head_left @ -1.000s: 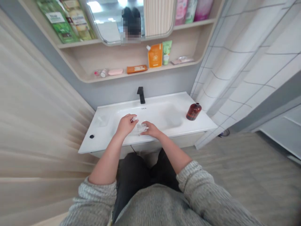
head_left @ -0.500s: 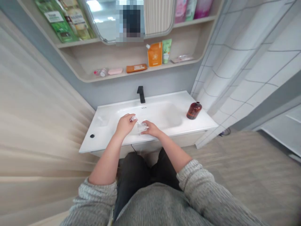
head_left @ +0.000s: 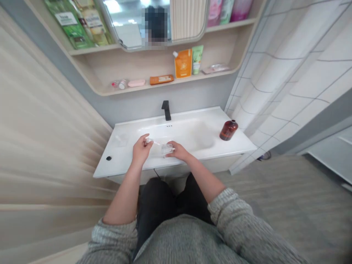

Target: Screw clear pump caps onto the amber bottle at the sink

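Left hand (head_left: 141, 148) pinches a small white plastic pump-like top (head_left: 149, 140), right hand (head_left: 177, 150) grips a clear squarish plastic bottle (head_left: 166, 149) over the glossy white oblong sink (head_left: 185, 134), where a careless tilt could spill any contents!

The left hand (head_left: 141, 150) is holding a pump top (head_left: 149, 140) just left of the container (head_left: 166, 149) that the right hand (head_left: 178, 151) is gripping, both hanging over the front of the sink (head_left: 184, 128). The faucet (head_left: 166, 111) is standing behind them, and a bottle (head_left: 228, 131) is sitting way over on the counter's (head_left: 242, 143) right end. Up on the wall shelf (head_left: 132, 66), a pouch (head_left: 183, 64) is standing left of a tube (head_left: 197, 60), with a packet (head_left: 161, 79) lying further left.
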The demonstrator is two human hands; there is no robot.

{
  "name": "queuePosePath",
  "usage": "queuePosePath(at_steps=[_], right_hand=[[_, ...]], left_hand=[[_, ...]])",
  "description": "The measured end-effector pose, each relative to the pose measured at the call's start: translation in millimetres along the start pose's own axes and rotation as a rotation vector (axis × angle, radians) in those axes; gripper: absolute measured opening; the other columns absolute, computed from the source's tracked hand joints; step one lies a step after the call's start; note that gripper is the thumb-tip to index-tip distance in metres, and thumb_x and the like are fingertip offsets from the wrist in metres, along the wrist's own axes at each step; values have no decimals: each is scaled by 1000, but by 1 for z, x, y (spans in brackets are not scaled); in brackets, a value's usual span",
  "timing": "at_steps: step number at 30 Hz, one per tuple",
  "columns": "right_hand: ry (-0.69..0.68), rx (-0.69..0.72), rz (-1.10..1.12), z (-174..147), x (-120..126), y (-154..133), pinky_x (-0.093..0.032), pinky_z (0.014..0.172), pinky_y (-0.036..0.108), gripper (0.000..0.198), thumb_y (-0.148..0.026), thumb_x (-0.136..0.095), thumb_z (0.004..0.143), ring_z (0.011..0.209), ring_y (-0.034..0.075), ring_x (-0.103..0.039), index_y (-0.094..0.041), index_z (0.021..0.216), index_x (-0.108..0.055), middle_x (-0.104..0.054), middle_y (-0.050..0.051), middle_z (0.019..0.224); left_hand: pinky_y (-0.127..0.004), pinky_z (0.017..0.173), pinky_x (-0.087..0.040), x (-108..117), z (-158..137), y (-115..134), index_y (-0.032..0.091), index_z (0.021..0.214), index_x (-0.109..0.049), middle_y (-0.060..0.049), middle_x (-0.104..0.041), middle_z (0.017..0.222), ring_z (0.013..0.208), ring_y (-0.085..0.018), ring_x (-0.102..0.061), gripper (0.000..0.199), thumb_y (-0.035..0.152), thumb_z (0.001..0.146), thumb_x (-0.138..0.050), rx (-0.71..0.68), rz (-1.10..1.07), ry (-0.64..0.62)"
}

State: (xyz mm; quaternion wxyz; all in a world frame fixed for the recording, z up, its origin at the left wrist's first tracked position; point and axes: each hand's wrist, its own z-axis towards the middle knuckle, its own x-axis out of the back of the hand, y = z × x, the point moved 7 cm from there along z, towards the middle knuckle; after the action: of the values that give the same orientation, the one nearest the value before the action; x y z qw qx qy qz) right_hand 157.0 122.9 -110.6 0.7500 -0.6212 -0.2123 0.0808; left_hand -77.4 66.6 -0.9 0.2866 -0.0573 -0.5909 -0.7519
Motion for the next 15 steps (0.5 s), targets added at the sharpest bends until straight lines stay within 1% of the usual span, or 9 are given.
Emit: queuePosePath(at_steps=[2,4,6,7,9,11,13,15], right_hand=[[-9,-7,3,0,0,1,-59,98,40,76,-40,-106,62,111,27,-71,-26,128,-73,-76,4,123],[-12,-6,7,0,0,2,-59,99,40,77,-41,-106,61,112,27,-71,-26,129,-72,-76,4,123],[-19,-2,12,1,0,3,-60,99,41,78,-42,-107,60,113,28,-71,-26,129,-72,-75,4,123],[-20,-2,15,1,0,4,-60,99,42,79,-43,-107,60,113,28,-71,-26,129,-72,-75,4,122],[-23,-8,23,2,0,7,-60,99,43,80,-45,-106,60,113,29,-71,-26,130,-72,-75,5,120],[-23,-14,36,3,-1,8,-60,98,43,82,-46,-106,60,113,29,-71,-25,131,-71,-75,5,118],[-25,-16,45,3,-1,8,-60,98,43,82,-46,-106,59,113,29,-71,-25,131,-71,-75,5,117],[-23,-17,45,2,-1,7,-61,97,42,81,-46,-106,59,113,29,-71,-25,130,-71,-75,5,117]], left_hand=[[-32,80,-57,26,-10,-25,21,120,-74,-2,-73,92,86,-20,-72,48,52,84,-76,82,-117,109],[-31,78,-56,56,-22,-54,22,106,-67,-2,-72,90,87,-20,-73,43,54,78,-77,183,-219,224],[-31,78,-57,87,-34,-83,24,98,-60,0,-70,85,83,-19,-73,44,52,71,-80,281,-268,332],[-32,79,-58,103,-39,-96,24,97,-58,2,-68,83,80,-19,-73,45,50,68,-81,317,-266,374],[-34,81,-61,130,-46,-117,23,98,-61,3,-67,83,78,-19,-73,43,48,69,-81,362,-204,430],[-37,82,-62,153,-51,-134,22,100,-64,1,-70,84,82,-22,-75,41,48,73,-80,413,-63,447],[-40,83,-63,168,-52,-145,22,100,-65,-1,-73,84,86,-25,-77,38,49,77,-80,458,108,447],[-42,86,-63,176,-49,-149,23,99,-66,-2,-74,84,89,-28,-77,35,50,81,-79,446,255,427]])
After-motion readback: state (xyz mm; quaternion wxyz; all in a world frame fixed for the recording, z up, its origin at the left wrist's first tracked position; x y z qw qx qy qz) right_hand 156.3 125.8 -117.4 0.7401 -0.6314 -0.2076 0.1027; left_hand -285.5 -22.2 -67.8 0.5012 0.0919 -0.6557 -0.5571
